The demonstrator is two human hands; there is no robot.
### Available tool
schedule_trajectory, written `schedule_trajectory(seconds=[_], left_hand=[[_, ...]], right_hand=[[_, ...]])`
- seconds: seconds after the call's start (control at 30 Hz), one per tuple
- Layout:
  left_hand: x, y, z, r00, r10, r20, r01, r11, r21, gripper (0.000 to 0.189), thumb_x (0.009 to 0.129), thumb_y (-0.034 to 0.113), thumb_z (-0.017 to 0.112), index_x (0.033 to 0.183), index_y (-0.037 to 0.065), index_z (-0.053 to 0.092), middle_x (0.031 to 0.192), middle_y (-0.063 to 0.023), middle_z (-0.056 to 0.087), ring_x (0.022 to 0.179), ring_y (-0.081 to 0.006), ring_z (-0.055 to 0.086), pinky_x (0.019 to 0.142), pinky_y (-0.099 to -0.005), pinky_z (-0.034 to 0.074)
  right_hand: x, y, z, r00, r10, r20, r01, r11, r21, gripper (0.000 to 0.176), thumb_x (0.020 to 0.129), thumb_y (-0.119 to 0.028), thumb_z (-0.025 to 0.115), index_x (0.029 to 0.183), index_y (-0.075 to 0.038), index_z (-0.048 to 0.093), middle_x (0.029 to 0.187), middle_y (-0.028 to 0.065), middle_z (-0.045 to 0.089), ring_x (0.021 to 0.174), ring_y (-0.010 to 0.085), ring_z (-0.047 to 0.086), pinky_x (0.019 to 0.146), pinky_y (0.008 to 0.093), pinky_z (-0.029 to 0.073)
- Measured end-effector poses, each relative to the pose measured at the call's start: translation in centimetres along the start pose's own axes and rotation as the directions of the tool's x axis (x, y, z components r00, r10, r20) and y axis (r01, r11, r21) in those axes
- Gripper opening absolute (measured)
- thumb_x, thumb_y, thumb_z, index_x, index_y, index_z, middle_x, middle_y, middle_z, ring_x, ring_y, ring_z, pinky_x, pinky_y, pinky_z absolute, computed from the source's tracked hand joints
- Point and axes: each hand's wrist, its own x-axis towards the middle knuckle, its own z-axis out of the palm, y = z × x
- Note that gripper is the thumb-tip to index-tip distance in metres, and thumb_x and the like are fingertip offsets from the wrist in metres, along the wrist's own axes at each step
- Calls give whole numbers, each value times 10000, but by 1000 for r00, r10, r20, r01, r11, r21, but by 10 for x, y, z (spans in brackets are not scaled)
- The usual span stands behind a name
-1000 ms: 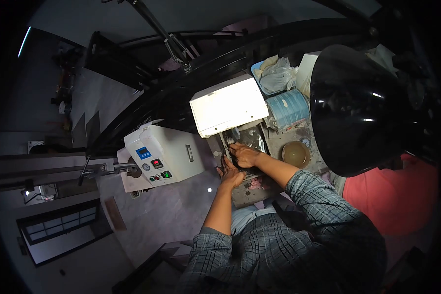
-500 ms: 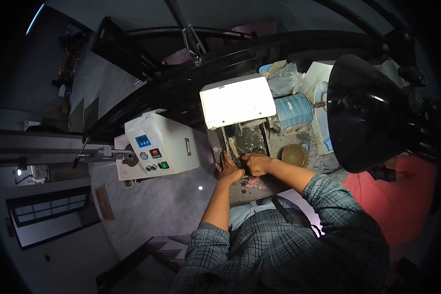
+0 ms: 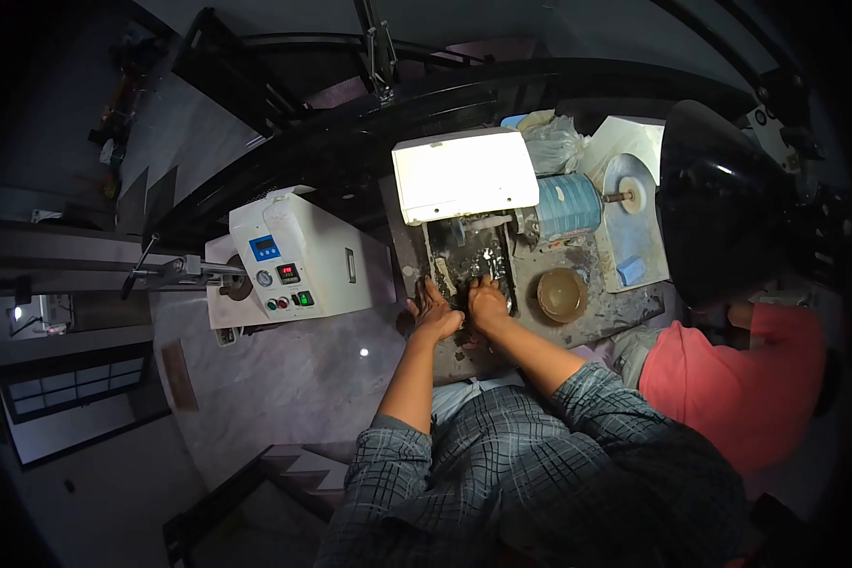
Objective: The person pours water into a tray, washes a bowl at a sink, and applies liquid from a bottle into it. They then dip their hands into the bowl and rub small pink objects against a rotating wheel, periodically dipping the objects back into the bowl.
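Note:
My left hand [image 3: 435, 315] rests at the near left edge of a dark, wet tray [image 3: 459, 256], its fingers apart and stretched forward. Beside it, my right hand [image 3: 488, 303] reaches into the tray's near right part with its fingers bent and close together. Whatever lies under those fingers is hidden. A pale strip [image 3: 445, 272] lies along the tray's left side, and the wet surface glints near my right fingertips. Over the tray's far end stands a brightly lit white cover [image 3: 464, 175], with a spindle [image 3: 488, 223] showing beneath it.
Right of the tray are a brown bowl [image 3: 561, 294] of cloudy liquid and a blue ribbed container [image 3: 568, 206]. A polishing wheel [image 3: 630, 196] sits farther right, near a black lamp shade [image 3: 719, 204]. A white control box [image 3: 298, 256] stands left; a person in red [image 3: 729, 379] is at right.
My right hand has moved forward into the tray, and its fingers now point away from me. My left hand stays by the left edge. Pink scraps at the bench's near edge no longer show.

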Motion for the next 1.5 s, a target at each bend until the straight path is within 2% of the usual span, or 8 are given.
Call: schedule_trajectory(seconds=[0.33, 0.57, 0.9, 1.0, 1.07, 1.13, 1.23, 1.5], left_hand=[[8, -9, 4, 999, 45, -3, -45, 991, -122, 1123, 698, 294, 629, 1385, -94, -170, 1508, -249, -87, 1410, -326, -118, 1108, -518, -65], [1, -4, -8, 995, 71, 70, -64, 993, -102, 1130, 657, 263, 599, 1375, -94, -196, 1492, -286, -93, 1409, -331, -119, 1105, -525, -68], [-7, -7, 0, 999, 40, -23, -40, 999, -12, 1083, 755, 353, 632, 1410, -77, -117, 1524, -198, -87, 1414, -305, -120, 1112, -522, -49], [-37, -8, 5, 906, 126, -403, -114, 992, 56, 873, 750, 233, 626, 1421, -43, 141, 1477, -206, 212, 1392, -342, 148, 1113, -505, 108], [-61, -8, 7, 844, 327, -424, -330, 942, 70, 534, 749, 177, 612, 1229, -2, 461, 1214, -192, 493, 1190, -356, 436, 1006, -485, 312], [-73, -8, 25, 641, 507, -576, -500, 845, 187, 266, 742, 132, 592, 983, 21, 571, 993, -162, 556, 888, -359, 571, 807, -476, 440], [-86, -3, 42, 783, 615, -91, -598, 785, 159, 205, 749, 99, 559, 930, 7, 586, 1026, -170, 569, 793, -361, 608, 716, -454, 495], [-71, 0, 111, 683, 726, 80, -710, 634, 306, 149, 786, 71, 507, 856, 2, 620, 1070, -211, 557, 861, -360, 641, 727, -441, 523]], right_hand=[[28, 30, -39, 998, 8, -70, 33, 828, 560, 597, 701, -206, 713, 1203, 53, 521, 1145, 289, 565, 1108, 373, 547, 951, 385, 439], [18, 19, -13, 894, -406, 188, 398, 914, 78, 855, 709, -239, 706, 1393, 46, 280, 1447, 267, 260, 1390, 322, 193, 1133, 367, 198], [11, 45, -21, 909, -416, -20, 416, 909, 10, 225, 789, -140, 464, 901, -33, 628, 791, 185, 663, 733, 346, 656, 732, 414, 520], [19, 53, -2, 955, -261, -141, 285, 940, 190, 332, 825, -163, 470, 1079, 16, 588, 1081, 284, 594, 1030, 361, 591, 886, 391, 473], [6, 44, 5, 865, -293, -407, 220, 951, -218, 354, 882, -166, 422, 1143, 49, 524, 1321, 259, 430, 1214, 343, 453, 914, 385, 461], [1, 32, 8, 961, -200, -191, 166, 969, -181, 384, 899, -185, 441, 1188, 64, 484, 1423, 251, 279, 1317, 364, 298, 974, 368, 419], [0, 2, -12, 941, 328, 79, -334, 870, 362, 309, 844, -125, 523, 1099, 47, 548, 1290, 248, 465, 1222, 345, 453, 886, 360, 487], [17, 26, -27, 995, -94, 33, 72, 906, 416, 565, 691, -193, 714, 1168, 61, 550, 1147, 282, 570, 1096, 393, 548, 959, 384, 439]])
